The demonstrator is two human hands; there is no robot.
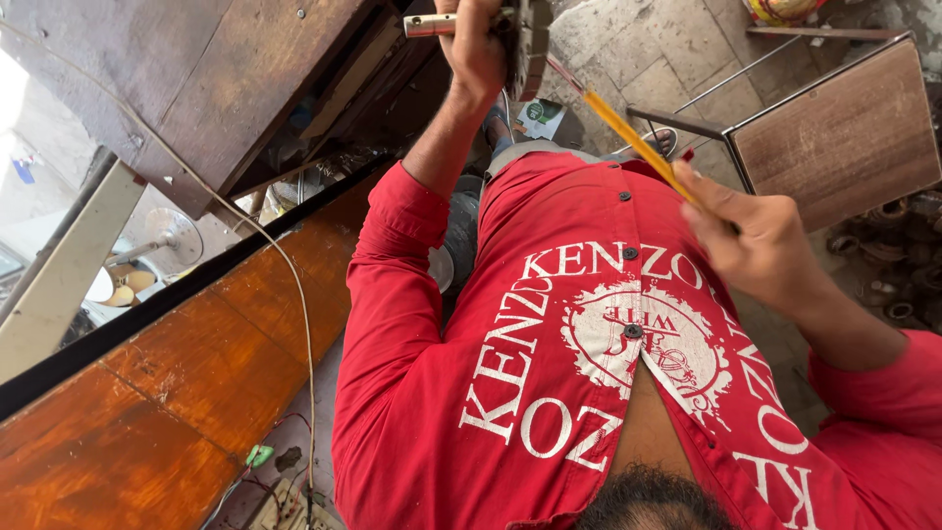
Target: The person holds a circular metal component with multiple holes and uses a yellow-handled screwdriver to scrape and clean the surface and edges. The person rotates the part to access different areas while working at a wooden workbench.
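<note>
A person in a red shirt (549,373) works with both arms raised, seen from a head camera in an odd orientation. The left hand (478,44) is closed around a metal part (525,39), a toothed, round-edged piece with a pale cylindrical shaft (430,25) sticking out beside the fingers. The right hand (760,240) pinches a slim yellow-handled tool (628,132), fingers closed on its near end; its far end points toward the metal part. Left of the metal part hangs a dark wooden panel (206,79), with a glossy orange-brown worktop (177,383) beyond it. A thin cable (294,294) crosses that worktop. No containers are in view.
</note>
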